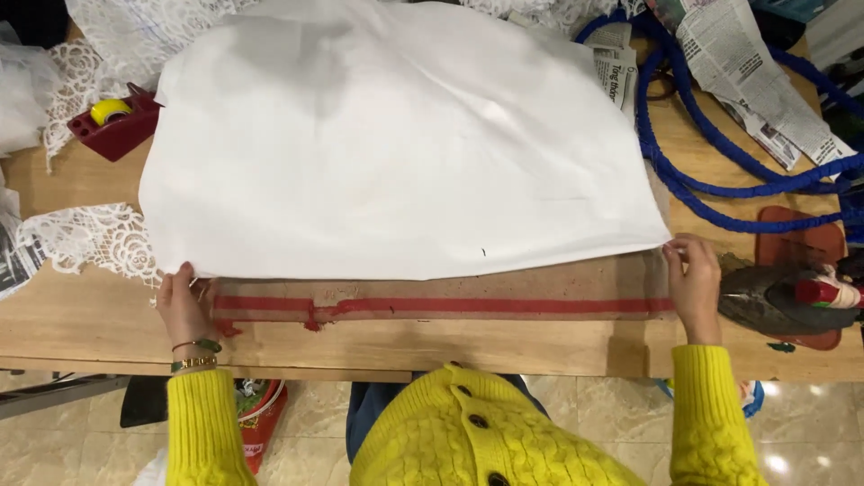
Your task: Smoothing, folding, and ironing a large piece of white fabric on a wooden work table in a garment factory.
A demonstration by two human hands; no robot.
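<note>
- Wooden desk [81, 315] carries a big white fabric sheet [396, 144], spread flat across most of its top.
- My left hand [184, 301] pinches the sheet's near-left corner.
- My right hand [693, 279] pinches the near-right corner, just beside an iron [783, 297].
- The hem lies nearly straight along a brown strip with red stripes [450, 301]; it looks lined up but not yet pressed.

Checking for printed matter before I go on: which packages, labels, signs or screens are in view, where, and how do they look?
Newspaper sheet: far right of the table, crumpled, grey-white, over the blue hose.
Folded newspaper: at the white cloth's upper right edge, partly hidden.
Printed paper: left edge, mostly cut off.
No screens or signs.
</note>
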